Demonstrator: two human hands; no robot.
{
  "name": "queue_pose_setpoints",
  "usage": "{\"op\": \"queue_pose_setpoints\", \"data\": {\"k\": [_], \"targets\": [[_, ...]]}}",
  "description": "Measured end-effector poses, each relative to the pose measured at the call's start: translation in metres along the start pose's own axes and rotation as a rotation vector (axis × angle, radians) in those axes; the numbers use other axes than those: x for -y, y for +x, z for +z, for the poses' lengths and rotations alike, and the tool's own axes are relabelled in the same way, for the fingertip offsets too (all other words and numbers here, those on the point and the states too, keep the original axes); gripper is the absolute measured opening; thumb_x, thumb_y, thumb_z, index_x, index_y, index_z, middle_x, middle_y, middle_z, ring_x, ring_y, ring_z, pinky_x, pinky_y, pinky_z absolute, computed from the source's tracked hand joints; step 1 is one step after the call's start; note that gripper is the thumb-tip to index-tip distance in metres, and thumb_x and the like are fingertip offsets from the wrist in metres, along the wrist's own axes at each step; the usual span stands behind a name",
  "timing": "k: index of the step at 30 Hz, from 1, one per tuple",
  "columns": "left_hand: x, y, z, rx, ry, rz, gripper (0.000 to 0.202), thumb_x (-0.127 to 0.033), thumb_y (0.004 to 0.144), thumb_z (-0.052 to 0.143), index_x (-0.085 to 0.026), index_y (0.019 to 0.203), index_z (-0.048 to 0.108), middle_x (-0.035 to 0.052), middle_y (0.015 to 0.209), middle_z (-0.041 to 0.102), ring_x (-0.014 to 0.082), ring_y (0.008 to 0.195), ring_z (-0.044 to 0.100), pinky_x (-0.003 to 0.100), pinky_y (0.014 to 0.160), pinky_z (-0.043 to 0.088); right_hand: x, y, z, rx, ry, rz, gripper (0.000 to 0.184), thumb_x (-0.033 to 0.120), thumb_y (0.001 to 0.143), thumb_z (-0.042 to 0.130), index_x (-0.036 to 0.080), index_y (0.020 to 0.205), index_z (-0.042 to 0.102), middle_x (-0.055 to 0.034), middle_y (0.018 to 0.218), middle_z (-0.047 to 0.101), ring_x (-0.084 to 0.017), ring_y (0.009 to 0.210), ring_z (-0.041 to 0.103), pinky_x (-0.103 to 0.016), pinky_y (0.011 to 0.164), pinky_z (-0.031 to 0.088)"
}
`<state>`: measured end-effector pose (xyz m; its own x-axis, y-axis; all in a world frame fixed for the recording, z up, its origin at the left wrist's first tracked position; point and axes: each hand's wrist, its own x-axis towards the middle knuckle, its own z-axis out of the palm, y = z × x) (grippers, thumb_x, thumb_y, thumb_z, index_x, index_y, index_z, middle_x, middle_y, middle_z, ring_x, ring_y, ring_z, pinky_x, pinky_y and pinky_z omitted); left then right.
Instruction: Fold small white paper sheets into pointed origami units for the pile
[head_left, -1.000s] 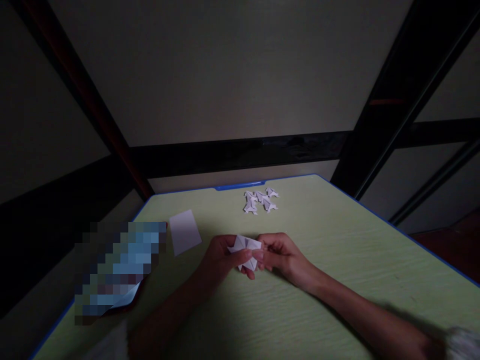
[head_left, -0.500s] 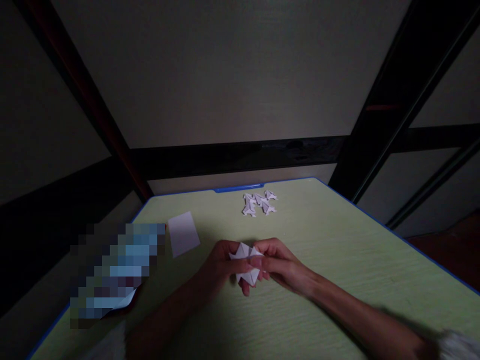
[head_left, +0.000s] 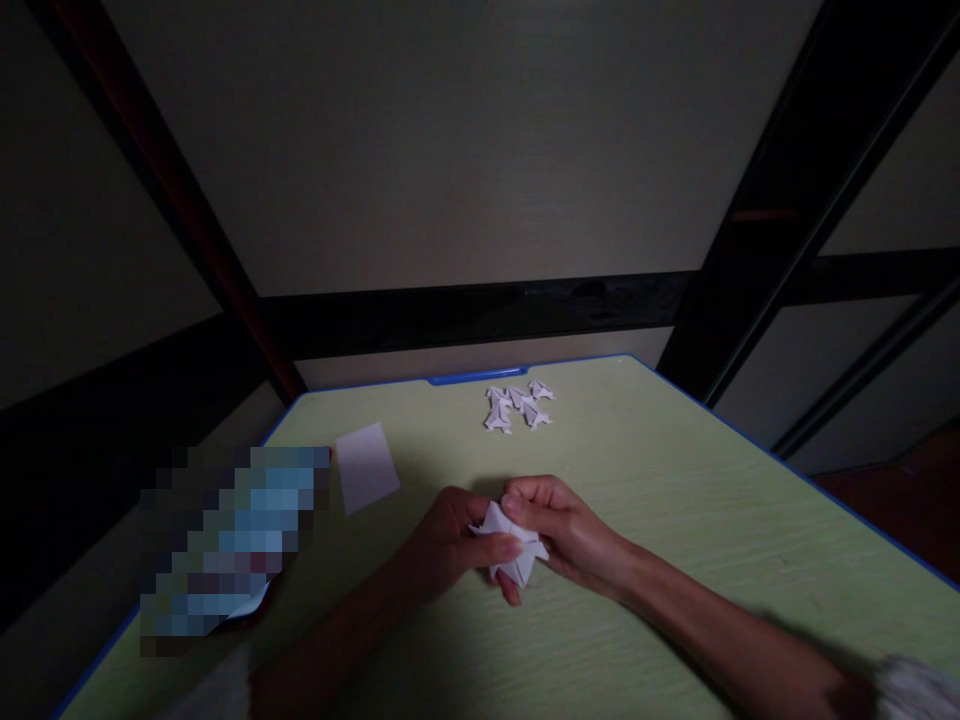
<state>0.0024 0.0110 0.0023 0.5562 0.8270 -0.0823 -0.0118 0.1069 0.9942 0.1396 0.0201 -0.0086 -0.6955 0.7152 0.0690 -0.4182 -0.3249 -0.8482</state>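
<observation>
Both hands grip one piece of folded white paper (head_left: 517,570) with several pointed flaps, held above the front middle of the table. My left hand (head_left: 454,535) is closed on it from the left, its thumb lying across the front face and a fingertip showing below the paper. My right hand (head_left: 559,520) pinches the upper right part, thumb pressed on a flap near the top. The rest of the fingers are partly hidden behind the paper. Beyond the hands lies a group of several small folded white paper figures (head_left: 517,405).
A flat white sheet of paper (head_left: 367,468) lies left of the hands. A pixelated, light-blue object (head_left: 262,530) sits at the table's left edge. The pale green table (head_left: 675,480) has a blue rim, and a panelled wall (head_left: 480,150) stands behind it.
The folded paper has turned in the hands and shifted slightly right and down. My right thumb has moved up to the paper's top, while my left thumb reaches further across its face.
</observation>
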Motion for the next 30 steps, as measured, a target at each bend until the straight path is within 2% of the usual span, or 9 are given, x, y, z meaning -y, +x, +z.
{"op": "queue_pose_setpoints", "data": {"k": [7, 10, 17, 21, 24, 27, 30], "targets": [[0.0027, 0.004, -0.0021, -0.122, -0.078, 0.05, 0.017, -0.027, 0.06, 0.059, -0.01, 0.056, 0.064, 0.0053, 0.054, 0.064, 0.0118, 0.04, 0.055, 0.02, 0.039, 0.038, 0.0021, 0.0019, -0.0056, -0.048, -0.165, -0.075, 0.03, 0.035, 0.068, 0.059, 0.012, 0.054, 0.045, -0.0003, 0.047, 0.054, -0.011, 0.046, 0.055, -0.019, 0.04, 0.036], [0.0041, 0.004, -0.0024, -0.111, -0.087, 0.054, 0.017, -0.026, 0.06, 0.06, -0.011, 0.056, 0.064, 0.0038, 0.05, 0.062, 0.0121, 0.04, 0.055, 0.02, 0.04, 0.039, 0.0015, 0.0007, -0.0066, -0.043, -0.192, -0.079, 0.028, 0.033, 0.07, 0.057, 0.011, 0.056, 0.047, -0.0029, 0.05, 0.058, -0.01, 0.045, 0.054, -0.018, 0.039, 0.033], [0.0011, 0.0018, -0.0007, -0.033, -0.051, 0.059, 0.022, -0.031, 0.06, 0.062, -0.01, 0.056, 0.063, 0.0045, 0.051, 0.062, 0.0122, 0.041, 0.055, 0.02, 0.041, 0.039, 0.0035, 0.0001, -0.0014, 0.017, 0.012, -0.038, 0.03, 0.03, 0.065, 0.062, 0.012, 0.049, 0.044, 0.0, 0.043, 0.054, -0.012, 0.041, 0.056, -0.019, 0.037, 0.037], [0.0022, 0.0053, 0.0002, -0.101, -0.109, 0.081, 0.025, -0.034, 0.061, 0.062, -0.01, 0.064, 0.062, 0.0028, 0.052, 0.062, 0.0112, 0.041, 0.056, 0.019, 0.042, 0.04, 0.0047, 0.0036, -0.0016, -0.047, 0.086, -0.103, 0.027, 0.026, 0.067, 0.06, 0.012, 0.049, 0.046, 0.0032, 0.04, 0.049, -0.012, 0.039, 0.053, -0.021, 0.037, 0.038], [0.0034, 0.0076, 0.0011, -0.161, -0.17, 0.064, 0.031, -0.04, 0.06, 0.06, -0.009, 0.059, 0.059, 0.0024, 0.046, 0.06, 0.0099, 0.036, 0.053, 0.018, 0.039, 0.038, 0.0065, 0.0044, -0.0027, -0.167, 0.081, -0.144, 0.024, 0.024, 0.067, 0.06, 0.012, 0.051, 0.047, 0.0034, 0.041, 0.049, -0.009, 0.038, 0.049, -0.019, 0.039, 0.034], [0.0038, 0.0078, 0.0014, -0.241, -0.134, 0.054, 0.031, -0.04, 0.062, 0.058, -0.01, 0.054, 0.055, 0.0007, 0.04, 0.056, 0.008, 0.031, 0.049, 0.018, 0.036, 0.035, 0.0082, 0.0042, -0.0034, -0.27, 0.068, -0.148, 0.026, 0.023, 0.063, 0.064, 0.011, 0.048, 0.046, 0.0036, 0.042, 0.048, -0.004, 0.039, 0.041, -0.016, 0.04, 0.027], [0.0041, 0.0067, 0.0003, -0.281, -0.053, 0.05, 0.031, -0.038, 0.065, 0.056, -0.012, 0.049, 0.051, -0.0018, 0.035, 0.052, 0.0055, 0.027, 0.043, 0.016, 0.032, 0.03, 0.0087, 0.0045, -0.0034, -0.277, 0.048, -0.131, 0.028, 0.025, 0.061, 0.065, 0.012, 0.047, 0.046, 0.0042, 0.042, 0.045, -0.004, 0.04, 0.037, -0.017, 0.041, 0.023]]}}
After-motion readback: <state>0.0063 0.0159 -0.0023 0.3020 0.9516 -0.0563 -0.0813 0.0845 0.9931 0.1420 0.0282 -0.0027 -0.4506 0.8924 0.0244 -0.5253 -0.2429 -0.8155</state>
